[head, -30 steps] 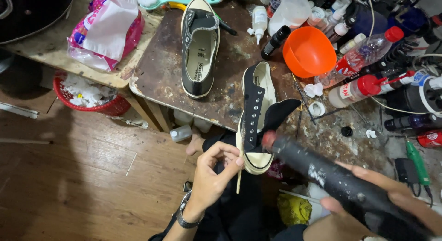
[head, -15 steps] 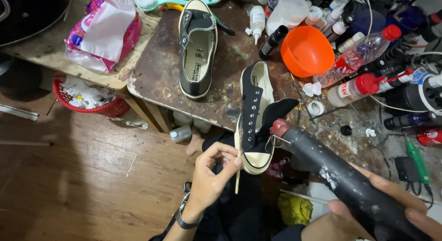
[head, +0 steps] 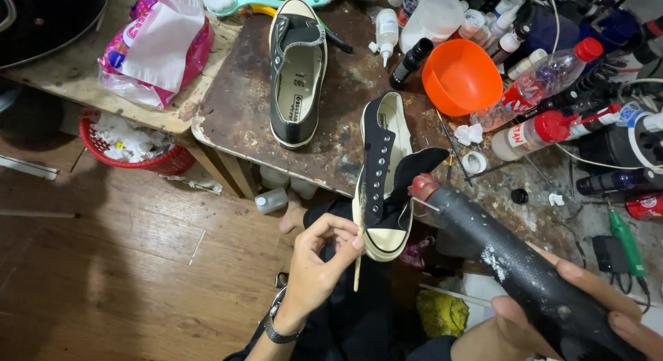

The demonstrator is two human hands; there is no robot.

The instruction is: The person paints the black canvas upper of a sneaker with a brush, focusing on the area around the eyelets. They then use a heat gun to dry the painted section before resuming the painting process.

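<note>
Over the near edge of the rusty metal-topped table (head: 255, 105), a black canvas sneaker (head: 383, 178) with a cream rubber sole juts toe-first past the rim, its heel end above the tabletop and its toe out over open air above the person's lap. Just below that toe, the left hand (head: 314, 264) pinches a thin pale wooden stick (head: 358, 261) between thumb and fingertips, the stick running up against the sole's left edge; a dark watch band circles the wrist. Right of the sneaker, the right hand (head: 573, 313) wraps around a long black heat gun (head: 511, 264), fingers clasped over its speckled barrel, and its reddish nozzle (head: 421, 187) sits just beside the shoe's loose black tongue. Whether the nozzle touches the fabric cannot be made out. Left of the sneaker, a second grey sneaker (head: 297, 71) lies sole-down on the tabletop, insole showing, with bare pitted metal between the two. Beyond the sneaker's heel stands a smooth orange plastic bowl (head: 461, 76), and right of it crowd clear red-capped bottles (head: 545, 78) and cables, leaving little room on that side. Far left of the shoe, a red basket (head: 166, 161) of crumpled paper sits partly under a neighbouring table, and wooden floor lies open below. The right forearm and the gun's rear end are cut off by the lower frame edge.
</note>
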